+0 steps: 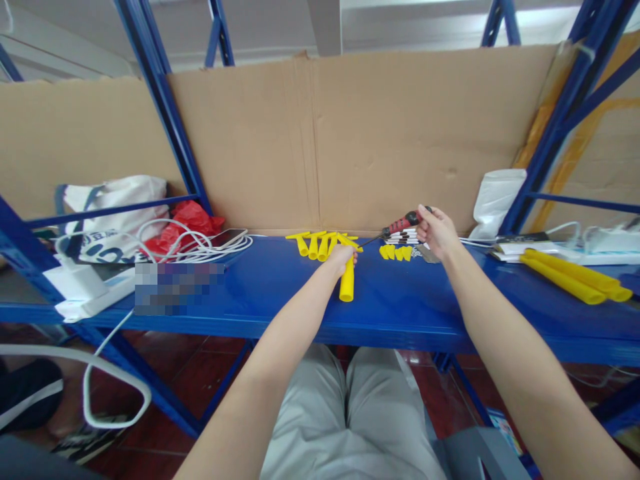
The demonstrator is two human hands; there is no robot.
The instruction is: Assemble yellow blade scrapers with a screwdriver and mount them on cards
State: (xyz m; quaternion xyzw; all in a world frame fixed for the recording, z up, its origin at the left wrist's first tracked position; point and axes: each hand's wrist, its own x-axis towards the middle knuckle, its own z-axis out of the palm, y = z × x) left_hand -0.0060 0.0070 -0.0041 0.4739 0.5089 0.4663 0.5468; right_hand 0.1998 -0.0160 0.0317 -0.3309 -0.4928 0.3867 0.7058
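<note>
- Left hand (342,257): fingers closed around yellow tube (347,285), centre of frame.
- Right hand (437,232): fingers gripping screwdriver (399,225) by handle end, right of centre.
- Slanted pressure could slip its tip into the left fingers.

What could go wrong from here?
The screwdriver in the right hand points toward the left hand, so a slip could jab the fingers gripping the yellow tube. The small yellow pieces lie close to the screwdriver and might scatter if it drops. The row of yellow T-shaped parts sits right by the left hand and could get knocked.
</note>
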